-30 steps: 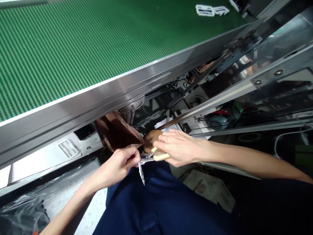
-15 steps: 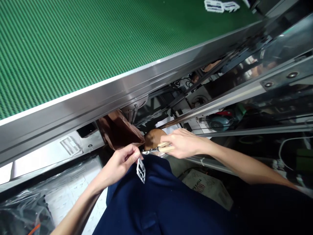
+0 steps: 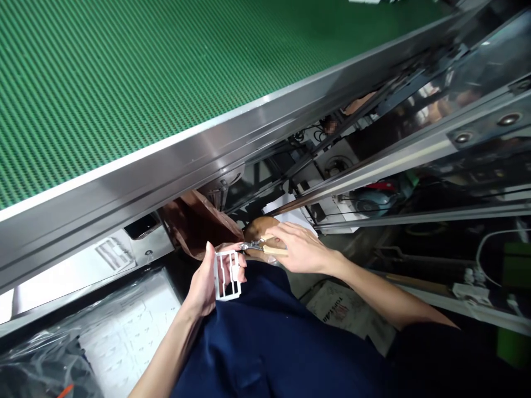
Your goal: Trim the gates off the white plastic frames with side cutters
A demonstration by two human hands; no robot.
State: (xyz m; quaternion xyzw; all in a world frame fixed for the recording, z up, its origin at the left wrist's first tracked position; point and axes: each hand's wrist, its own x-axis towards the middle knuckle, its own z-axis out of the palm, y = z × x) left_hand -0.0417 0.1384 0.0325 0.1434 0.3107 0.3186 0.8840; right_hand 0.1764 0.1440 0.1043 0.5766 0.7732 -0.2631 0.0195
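A small white plastic frame (image 3: 234,272) with open slots is held by my left hand (image 3: 204,282), with its flat face turned up toward me. My right hand (image 3: 302,248) is closed around the pale yellow handles of a pair of nippers (image 3: 269,250). The metal jaws point left and lie close to the upper edge of the frame by my left fingertips; whether they touch it I cannot tell. Beyond my hands hangs an open brown bag (image 3: 199,221), and a round tan surface (image 3: 259,225) shows just behind the nippers.
A green ribbed conveyor belt (image 3: 166,66) with a metal side rail (image 3: 215,145) crosses above my hands. White parts (image 3: 365,1) lie at its far edge. Metal bars (image 3: 385,171) run along the right. Clear plastic sheeting (image 3: 41,354) covers things at lower left.
My left hand has turned the white frame from hanging edge-on to facing up. The nippers have shifted slightly left and up with my right hand. The view has tilted a little.
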